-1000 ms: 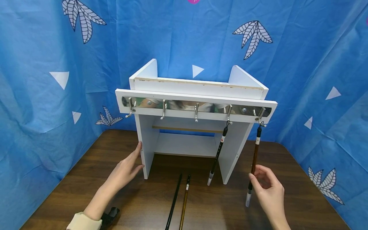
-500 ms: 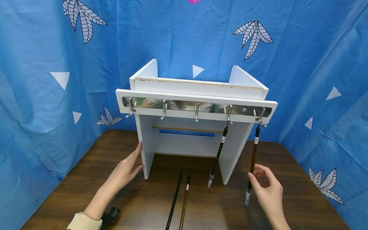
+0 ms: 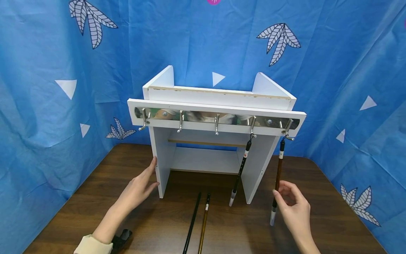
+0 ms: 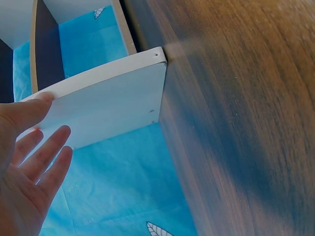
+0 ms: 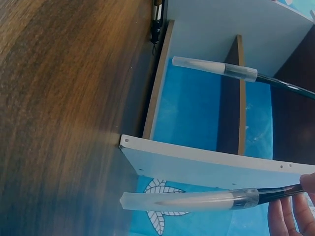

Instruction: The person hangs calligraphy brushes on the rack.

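Now the brown brush (image 3: 277,176) hangs a touch higher and closer to plumb than a second ago: its loop sits on the rightmost hook (image 3: 288,131) of the rack (image 3: 215,118), and its capped tip (image 3: 272,218) has drifted slightly left and up, clear of the surface (image 3: 158,225). The right hand (image 3: 293,208) has followed it, fingertips pinching the lower shaft just above the cap, other fingers loosely curled; the right wrist view shows the same clear cap (image 5: 177,200) held free of the wood, just beside the shelf's (image 3: 219,151) white side panel (image 5: 216,164). The left hand (image 3: 137,188) has not moved: fingers straight and relaxed, laid flat against the left panel (image 4: 108,105), holding nothing, seemingly steadying the shelf. A black brush (image 3: 240,171) hangs from the neighbouring hook, tip free, unchanged. Two more brushes, a black one (image 3: 192,222) and a tan one (image 3: 204,222), lie side by side on the surface in front of the shelf, as before. Judging from this, the brown brush seems hooked and is only being settled; the hang looks nearly done, with the two lying brushes and three bare hooks left
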Motion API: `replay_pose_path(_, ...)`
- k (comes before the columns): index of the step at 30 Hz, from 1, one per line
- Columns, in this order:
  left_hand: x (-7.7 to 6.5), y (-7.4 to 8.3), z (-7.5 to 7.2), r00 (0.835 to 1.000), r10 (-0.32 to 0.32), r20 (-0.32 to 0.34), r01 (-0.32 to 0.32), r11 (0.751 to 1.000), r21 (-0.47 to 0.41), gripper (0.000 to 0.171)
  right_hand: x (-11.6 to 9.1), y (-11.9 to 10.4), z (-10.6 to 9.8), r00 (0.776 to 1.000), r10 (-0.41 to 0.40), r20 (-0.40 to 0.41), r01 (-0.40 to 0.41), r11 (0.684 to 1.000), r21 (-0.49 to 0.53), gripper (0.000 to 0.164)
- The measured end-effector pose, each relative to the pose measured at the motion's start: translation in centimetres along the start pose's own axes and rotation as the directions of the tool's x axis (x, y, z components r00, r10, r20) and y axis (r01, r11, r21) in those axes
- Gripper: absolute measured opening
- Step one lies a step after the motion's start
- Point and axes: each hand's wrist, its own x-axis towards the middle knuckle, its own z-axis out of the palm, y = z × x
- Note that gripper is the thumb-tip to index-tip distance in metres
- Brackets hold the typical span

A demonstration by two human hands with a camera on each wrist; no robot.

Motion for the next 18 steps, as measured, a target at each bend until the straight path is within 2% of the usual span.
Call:
replay_pose_path(11,-0.01,0.11,-0.08,1.000,-0.001,-0.002,0.001,1.000,-0.003,0.104,0.06,0.37,0.35,1.000,-0.031,0.005,0.031,0.999,0.035,0.034)
replay_pose_path(18,0.00,0.16,-0.15,1.000,-0.001,0.000,0.001,1.000,-0.004,0.104,0.09,0.88,0.64,0.999,-0.022,0.024,0.020,0.997,0.072,0.033)
